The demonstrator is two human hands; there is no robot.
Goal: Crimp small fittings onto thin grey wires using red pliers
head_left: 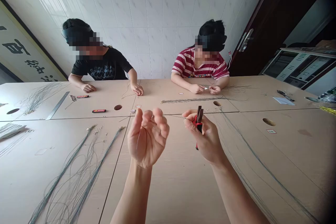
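In the middle of the head view my left hand [148, 140] is cupped, palm facing me, its thumb apart from the bent fingers. One thin wire [175, 116] stretches from its fingers across to my right hand; a fine line over the left palm may be the same wire. My right hand [207, 134] is closed around small pliers [198, 126] with red and black handles, their dark jaws pointing up. Its thumb and forefinger also pinch the wire's right end. Both hands are above the table [173, 182].
Long wire bundles [101, 166] lie at left; another bundle [258, 152] runs along the right. Across the table sit two people, one in a black shirt [105, 64], one in a striped shirt [201, 64]. A metal ruler [57, 105] and red-black packets [99, 111] lie at far left.
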